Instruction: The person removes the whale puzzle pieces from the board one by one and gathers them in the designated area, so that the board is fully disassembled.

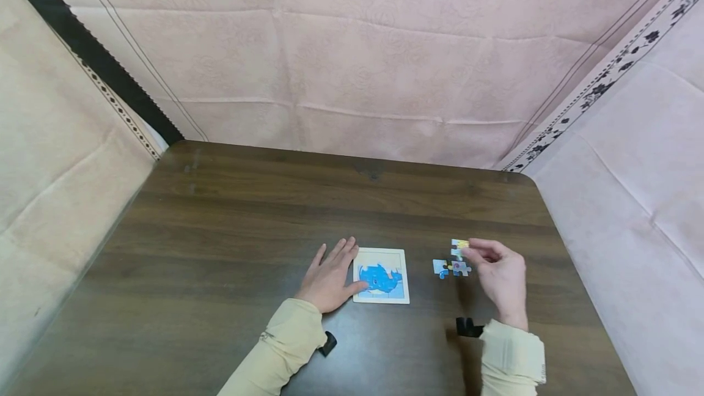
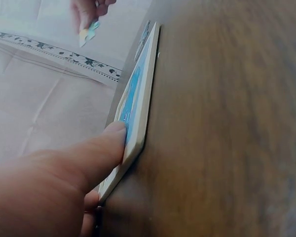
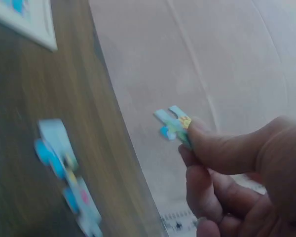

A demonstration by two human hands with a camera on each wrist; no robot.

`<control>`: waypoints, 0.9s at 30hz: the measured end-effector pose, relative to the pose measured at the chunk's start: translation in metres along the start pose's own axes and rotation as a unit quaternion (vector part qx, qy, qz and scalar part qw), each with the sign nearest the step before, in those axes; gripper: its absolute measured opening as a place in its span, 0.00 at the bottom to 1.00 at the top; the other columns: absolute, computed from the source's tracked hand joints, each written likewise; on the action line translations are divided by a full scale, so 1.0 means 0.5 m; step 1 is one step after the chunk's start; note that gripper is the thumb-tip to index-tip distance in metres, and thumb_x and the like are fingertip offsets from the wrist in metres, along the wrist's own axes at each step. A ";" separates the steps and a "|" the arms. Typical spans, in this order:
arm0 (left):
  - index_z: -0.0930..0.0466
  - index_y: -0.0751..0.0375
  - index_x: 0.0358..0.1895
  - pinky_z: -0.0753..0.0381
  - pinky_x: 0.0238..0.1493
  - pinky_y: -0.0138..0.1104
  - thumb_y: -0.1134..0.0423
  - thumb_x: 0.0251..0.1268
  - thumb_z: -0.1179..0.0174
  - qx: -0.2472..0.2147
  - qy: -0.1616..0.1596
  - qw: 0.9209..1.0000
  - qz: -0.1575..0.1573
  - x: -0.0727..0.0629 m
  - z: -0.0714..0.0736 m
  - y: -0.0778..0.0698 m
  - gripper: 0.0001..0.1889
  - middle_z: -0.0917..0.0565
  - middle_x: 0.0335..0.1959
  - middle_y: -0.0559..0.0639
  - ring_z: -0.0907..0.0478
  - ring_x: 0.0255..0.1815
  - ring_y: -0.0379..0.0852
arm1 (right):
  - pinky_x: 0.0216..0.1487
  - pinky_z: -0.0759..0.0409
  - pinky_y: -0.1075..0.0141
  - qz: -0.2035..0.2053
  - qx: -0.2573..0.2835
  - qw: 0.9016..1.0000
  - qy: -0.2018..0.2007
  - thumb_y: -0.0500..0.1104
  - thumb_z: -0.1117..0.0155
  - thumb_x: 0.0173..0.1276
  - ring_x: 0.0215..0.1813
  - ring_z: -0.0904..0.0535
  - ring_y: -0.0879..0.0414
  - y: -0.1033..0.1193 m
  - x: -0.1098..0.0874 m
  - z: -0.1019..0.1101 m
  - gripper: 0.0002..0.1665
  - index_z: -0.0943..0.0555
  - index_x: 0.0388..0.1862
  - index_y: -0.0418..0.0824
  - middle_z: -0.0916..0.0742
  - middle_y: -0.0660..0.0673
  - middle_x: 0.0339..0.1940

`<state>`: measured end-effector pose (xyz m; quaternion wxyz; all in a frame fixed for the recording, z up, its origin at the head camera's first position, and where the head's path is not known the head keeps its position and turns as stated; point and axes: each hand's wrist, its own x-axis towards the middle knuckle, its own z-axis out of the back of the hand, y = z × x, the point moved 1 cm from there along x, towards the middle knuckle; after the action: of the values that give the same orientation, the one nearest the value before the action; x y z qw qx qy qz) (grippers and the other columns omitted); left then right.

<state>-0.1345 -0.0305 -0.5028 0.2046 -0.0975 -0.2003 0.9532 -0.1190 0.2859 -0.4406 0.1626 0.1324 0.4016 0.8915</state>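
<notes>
My left hand (image 1: 330,280) lies flat along the left side of a framed jigsaw puzzle (image 1: 406,277). Its fingers are straight, and the thumb (image 2: 106,145) rests over the pale frame onto the blue picture. To the right, my right hand (image 1: 502,277) pinches a puzzle piece (image 3: 175,123) between thumb and fingertips, holding it above the table. This piece is pale blue with a yellow patch. Below it, two more pieces lie side by side on the wood: a light blue piece (image 1: 440,267) and a piece with a pink mark (image 1: 461,269).
The brown wooden table (image 1: 231,219) has rounded far corners. Pale patterned cloth (image 1: 352,66) hangs behind it and on both sides. Dark wrist straps (image 1: 469,327) sit at both cuffs.
</notes>
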 end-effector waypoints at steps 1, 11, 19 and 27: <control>0.44 0.55 0.76 0.62 0.75 0.52 0.34 0.63 0.45 0.000 0.000 1.000 0.000 0.000 0.000 0.000 0.44 0.48 0.78 0.47 0.56 0.79 0.47 | 0.26 0.26 0.72 -0.019 -0.014 1.000 0.000 0.50 0.25 0.58 0.31 0.19 0.60 -0.007 0.002 0.012 0.15 0.12 0.40 0.42 0.11 0.45 0.33; 0.44 0.55 0.76 0.62 0.75 0.52 0.34 0.63 0.44 -0.002 0.000 1.000 0.005 -0.003 0.000 -0.001 0.44 0.49 0.78 0.47 0.56 0.79 0.47 | 0.29 0.27 0.66 -0.104 -0.086 0.990 0.047 0.51 0.28 0.61 0.33 0.22 0.54 -0.074 0.021 0.073 0.20 0.14 0.42 0.36 0.12 0.44 0.30; 0.44 0.54 0.76 0.61 0.75 0.52 0.34 0.63 0.44 0.000 -0.001 1.000 0.005 -0.004 -0.002 0.000 0.44 0.48 0.78 0.47 0.56 0.79 0.47 | 0.28 0.27 0.67 -0.099 -0.103 0.987 0.076 0.48 0.27 0.61 0.29 0.22 0.59 -0.097 0.031 0.062 0.16 0.13 0.39 0.37 0.12 0.46 0.27; 0.43 0.55 0.76 0.60 0.75 0.53 0.34 0.63 0.44 0.000 -0.006 1.000 0.002 -0.003 -0.002 0.001 0.44 0.48 0.78 0.48 0.55 0.79 0.48 | 0.28 0.28 0.67 -0.109 -0.101 0.986 0.079 0.49 0.28 0.62 0.30 0.22 0.59 -0.110 0.033 0.051 0.16 0.13 0.40 0.37 0.12 0.46 0.28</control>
<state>-0.1328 -0.0312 -0.5035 0.2013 -0.0921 -0.2011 0.9542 -0.1144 0.3442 -0.4644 0.2390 -0.0003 0.3332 0.9121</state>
